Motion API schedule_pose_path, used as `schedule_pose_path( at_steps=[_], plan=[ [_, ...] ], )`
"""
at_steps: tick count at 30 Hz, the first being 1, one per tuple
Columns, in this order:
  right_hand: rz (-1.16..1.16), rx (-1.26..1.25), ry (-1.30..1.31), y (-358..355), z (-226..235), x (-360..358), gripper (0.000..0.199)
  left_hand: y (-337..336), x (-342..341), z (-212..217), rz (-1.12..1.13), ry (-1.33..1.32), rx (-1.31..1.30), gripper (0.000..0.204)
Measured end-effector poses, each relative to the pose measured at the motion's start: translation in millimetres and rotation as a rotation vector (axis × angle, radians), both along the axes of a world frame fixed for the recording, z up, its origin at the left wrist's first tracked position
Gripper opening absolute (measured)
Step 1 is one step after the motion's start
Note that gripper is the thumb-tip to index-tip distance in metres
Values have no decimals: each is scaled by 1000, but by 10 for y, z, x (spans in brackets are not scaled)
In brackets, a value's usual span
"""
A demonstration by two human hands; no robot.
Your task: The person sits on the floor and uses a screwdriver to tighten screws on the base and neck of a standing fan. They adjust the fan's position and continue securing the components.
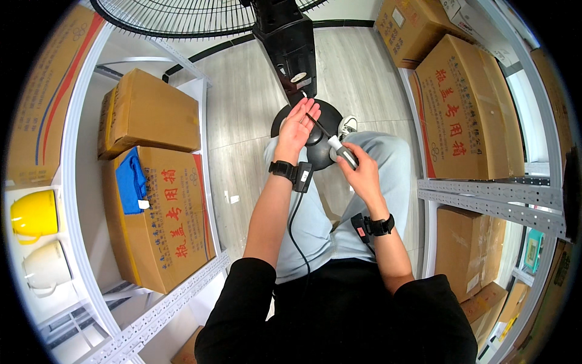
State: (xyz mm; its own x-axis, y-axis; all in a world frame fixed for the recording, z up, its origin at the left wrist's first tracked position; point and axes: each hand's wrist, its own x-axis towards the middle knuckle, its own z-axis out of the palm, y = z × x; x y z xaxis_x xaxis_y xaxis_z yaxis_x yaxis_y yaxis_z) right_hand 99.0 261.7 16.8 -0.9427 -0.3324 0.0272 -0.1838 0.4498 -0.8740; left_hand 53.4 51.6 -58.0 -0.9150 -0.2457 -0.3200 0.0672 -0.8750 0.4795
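Note:
My right hand (362, 175) is closed round the grey and white handle of a screwdriver (335, 143). Its dark shaft slants up and left, and the tip reaches the fingers of my left hand (295, 128). That left hand is palm up with its fingers stretched out, just at the lower end of the black post of a standing fan (291, 54). Whether anything small lies on the palm, I cannot tell. Below the post, the round black fan base (280, 119) rests on the floor between my legs, partly hidden by my left hand.
Metal shelves (418, 130) with cardboard boxes (464, 109) flank me on both sides. A blue cloth (131, 182) hangs over a box at left. Beside it are a yellow mug (34, 215) and a white mug (47, 267). The fan's wire grille (182, 15) overhangs the far left.

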Motion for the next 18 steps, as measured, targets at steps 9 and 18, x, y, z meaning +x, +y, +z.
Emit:
schedule_pose_path(
  at_steps=[9,18],
  plan=[
    [9,45,142,-13,-23,17,34,12,-12,-19,-51,-21,93,30],
    [12,97,185,16,26,1,34,23,11,27,-43,22,31,27]
  ],
)
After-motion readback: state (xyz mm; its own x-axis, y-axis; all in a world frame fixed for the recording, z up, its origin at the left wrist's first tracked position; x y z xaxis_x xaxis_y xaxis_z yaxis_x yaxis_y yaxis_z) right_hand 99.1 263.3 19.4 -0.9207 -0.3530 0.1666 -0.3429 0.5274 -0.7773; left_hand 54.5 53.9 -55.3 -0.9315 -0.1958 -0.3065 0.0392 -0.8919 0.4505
